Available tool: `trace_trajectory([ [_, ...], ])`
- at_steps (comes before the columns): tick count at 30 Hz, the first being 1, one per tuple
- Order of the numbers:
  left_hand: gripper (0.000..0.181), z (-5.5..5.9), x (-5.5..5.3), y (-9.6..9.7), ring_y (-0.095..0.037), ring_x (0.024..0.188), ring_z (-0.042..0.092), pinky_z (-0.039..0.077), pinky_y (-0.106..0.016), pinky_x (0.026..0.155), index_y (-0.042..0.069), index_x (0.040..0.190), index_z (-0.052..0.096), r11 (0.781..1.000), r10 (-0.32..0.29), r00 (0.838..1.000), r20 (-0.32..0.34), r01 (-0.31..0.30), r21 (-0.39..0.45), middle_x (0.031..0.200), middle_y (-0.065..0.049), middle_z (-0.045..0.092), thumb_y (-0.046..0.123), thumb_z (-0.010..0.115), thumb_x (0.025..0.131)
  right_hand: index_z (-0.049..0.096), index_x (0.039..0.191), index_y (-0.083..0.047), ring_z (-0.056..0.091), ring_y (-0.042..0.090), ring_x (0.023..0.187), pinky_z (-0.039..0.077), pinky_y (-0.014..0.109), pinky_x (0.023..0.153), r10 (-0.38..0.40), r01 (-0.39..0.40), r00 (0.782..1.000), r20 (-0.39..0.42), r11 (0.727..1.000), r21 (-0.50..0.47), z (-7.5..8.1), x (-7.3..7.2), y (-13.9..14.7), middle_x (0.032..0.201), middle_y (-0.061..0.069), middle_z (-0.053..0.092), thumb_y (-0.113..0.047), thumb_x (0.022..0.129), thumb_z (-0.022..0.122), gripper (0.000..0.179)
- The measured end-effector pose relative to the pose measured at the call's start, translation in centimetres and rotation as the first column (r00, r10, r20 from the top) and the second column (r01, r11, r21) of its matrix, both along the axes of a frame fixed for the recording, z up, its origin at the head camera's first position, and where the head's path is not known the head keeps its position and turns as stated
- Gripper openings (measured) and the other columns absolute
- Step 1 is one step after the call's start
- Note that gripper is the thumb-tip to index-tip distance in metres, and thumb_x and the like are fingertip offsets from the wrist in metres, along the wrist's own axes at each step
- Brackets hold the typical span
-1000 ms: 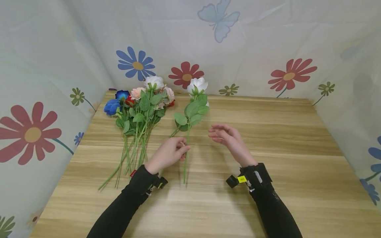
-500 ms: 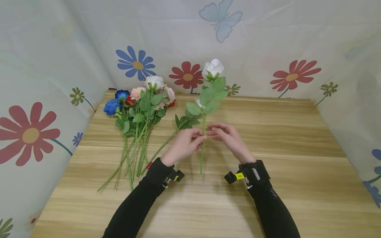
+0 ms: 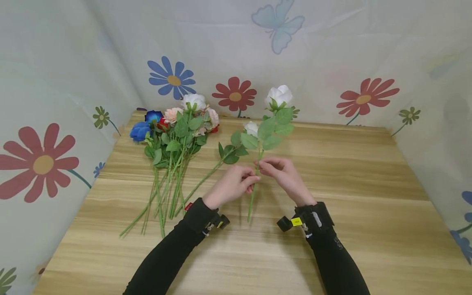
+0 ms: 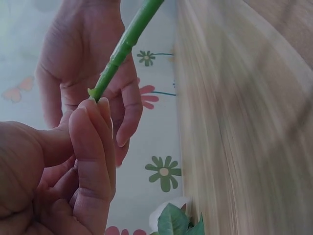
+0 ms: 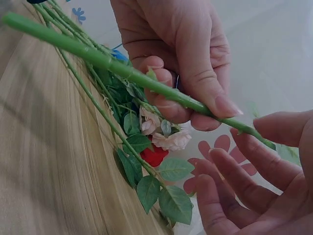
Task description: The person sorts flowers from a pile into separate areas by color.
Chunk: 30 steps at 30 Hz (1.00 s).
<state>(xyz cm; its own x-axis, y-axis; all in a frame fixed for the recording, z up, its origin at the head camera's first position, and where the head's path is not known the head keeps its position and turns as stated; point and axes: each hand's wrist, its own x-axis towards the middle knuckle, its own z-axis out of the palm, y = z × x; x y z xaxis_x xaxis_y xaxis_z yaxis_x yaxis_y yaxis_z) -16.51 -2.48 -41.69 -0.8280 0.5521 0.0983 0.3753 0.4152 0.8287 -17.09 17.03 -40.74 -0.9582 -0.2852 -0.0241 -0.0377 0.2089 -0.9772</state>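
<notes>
A long-stemmed white rose (image 3: pixel 278 96), apparently artificial, is held up over the table, its bloom tilted away to the back right. My left hand (image 3: pixel 233 185) pinches its green stem (image 5: pixel 117 67) between thumb and fingers, partway up. Just above that grip, below the leaves, my right hand (image 3: pixel 283 174) has thumb and index finger on either side of the stem, while its other fingers spread loosely in the right wrist view. A second white rose (image 3: pixel 251 128) lies on the table behind the held one, its stem running down toward my left wrist.
Left of my hands a heap of blue roses (image 3: pixel 140 131), red, pink and white flowers lies on the wooden table (image 3: pixel 354 196), stems toward me. A patterned curtain (image 3: pixel 317 65) stands along the back and both sides. Each wrist carries a strapped camera.
My left hand lifted the white rose and brought it right, off the second rose. Lately the bloom tipped further right, and my right hand came in from the right to the stem.
</notes>
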Motion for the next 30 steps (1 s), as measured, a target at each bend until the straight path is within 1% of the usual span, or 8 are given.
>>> trace_trajectory([
  [5, 0.030, 0.1, 0.2, 0.5, -0.037, 0.071, 0.068, 0.040, -0.018, 0.057, -0.003, 0.088, 0.067, 1.000, -0.021, 0.999, 0.027, 0.021, 0.017, 0.070, -0.013, 0.066, 0.019, 0.056, 0.105, 0.068, 0.115, 0.008, 0.063, 0.006, 0.104, 0.047, 0.031, 0.099, -0.054, 0.057, 0.997, -0.047, 0.997, 0.058, -0.2, -0.2, 0.0, 0.124, 0.026, 0.067, -0.019, 0.101, 0.063, 0.032],
  [9, 0.030, 0.1, 0.4, 0.8, -0.035, 0.071, 0.069, 0.044, -0.018, 0.058, -0.003, 0.090, 0.068, 1.000, -0.025, 0.998, 0.049, 0.024, 0.020, 0.070, -0.009, 0.066, 0.020, 0.055, 0.105, 0.069, 0.111, 0.009, 0.064, 0.012, 0.099, 0.049, 0.032, 0.094, -0.066, 0.072, 0.995, -0.072, 0.993, 0.097, -0.3, -0.1, 0.2, 0.111, 0.022, 0.071, -0.019, 0.101, 0.063, 0.030],
  [14, 0.029, 0.0, 0.5, 0.7, -0.032, 0.073, 0.069, 0.044, -0.019, 0.059, 0.001, 0.096, 0.071, 1.000, -0.004, 0.999, 0.053, 0.004, -0.001, 0.074, -0.011, 0.068, 0.022, 0.055, 0.105, 0.069, 0.109, 0.008, 0.065, 0.017, 0.086, 0.052, 0.027, 0.077, -0.100, 0.108, 0.992, -0.073, 0.986, 0.126, -0.3, -0.2, 0.7, 0.087, 0.000, 0.068, -0.018, 0.102, 0.060, 0.028],
  [17, 0.030, 0.2, 0.5, 0.4, -0.028, 0.073, 0.068, 0.042, -0.021, 0.058, 0.003, 0.099, 0.073, 0.999, 0.026, 0.999, 0.040, -0.025, -0.024, 0.078, -0.013, 0.071, 0.025, 0.055, 0.106, 0.067, 0.109, 0.009, 0.064, 0.014, 0.079, 0.051, 0.024, 0.068, -0.124, 0.132, 0.990, -0.073, 0.983, 0.124, -0.2, -0.4, 1.4, 0.082, -0.005, 0.066, -0.016, 0.102, 0.058, 0.027],
  [21, 0.031, 0.6, 0.2, -0.3, -0.020, 0.072, 0.066, 0.043, -0.022, 0.057, 0.005, 0.103, 0.073, 0.996, 0.063, 0.998, 0.027, -0.062, -0.059, 0.084, -0.013, 0.072, 0.029, 0.054, 0.106, 0.064, 0.107, 0.009, 0.064, 0.009, 0.074, 0.054, 0.023, 0.063, -0.134, 0.143, 0.988, -0.072, 0.981, 0.134, 0.0, -0.7, 2.5, 0.080, -0.002, 0.067, -0.014, 0.103, 0.056, 0.025],
  [24, 0.030, 0.8, 0.0, -0.9, -0.016, 0.069, 0.064, 0.045, -0.025, 0.058, 0.008, 0.106, 0.073, 0.990, 0.096, 0.995, -0.020, -0.098, -0.099, 0.086, -0.011, 0.072, 0.029, 0.053, 0.106, 0.063, 0.108, 0.008, 0.067, 0.008, 0.074, 0.058, 0.026, 0.066, -0.130, 0.140, 0.989, -0.068, 0.976, 0.169, 0.2, -0.9, 3.5, 0.081, 0.003, 0.068, -0.015, 0.104, 0.055, 0.025],
  [26, 0.027, 0.9, -0.2, -1.2, -0.014, 0.072, 0.064, 0.049, -0.027, 0.063, 0.009, 0.108, 0.074, 0.982, 0.128, 0.989, -0.070, -0.136, -0.133, 0.088, -0.008, 0.073, 0.028, 0.055, 0.106, 0.061, 0.109, 0.009, 0.069, 0.010, 0.075, 0.060, 0.028, 0.069, -0.130, 0.143, 0.989, -0.073, 0.968, 0.207, 0.4, -0.9, 4.4, 0.084, 0.009, 0.069, -0.015, 0.105, 0.053, 0.026],
  [30, 0.024, 0.8, -0.4, -1.4, -0.015, 0.083, 0.067, 0.055, -0.032, 0.075, 0.011, 0.112, 0.074, 0.962, 0.178, 0.974, -0.137, -0.202, -0.186, 0.097, -0.004, 0.075, 0.025, 0.057, 0.104, 0.061, 0.113, 0.009, 0.071, 0.014, 0.077, 0.061, 0.031, 0.072, -0.135, 0.158, 0.987, -0.090, 0.928, 0.338, 0.8, -0.6, 6.6, 0.091, 0.018, 0.068, -0.017, 0.106, 0.050, 0.029],
])
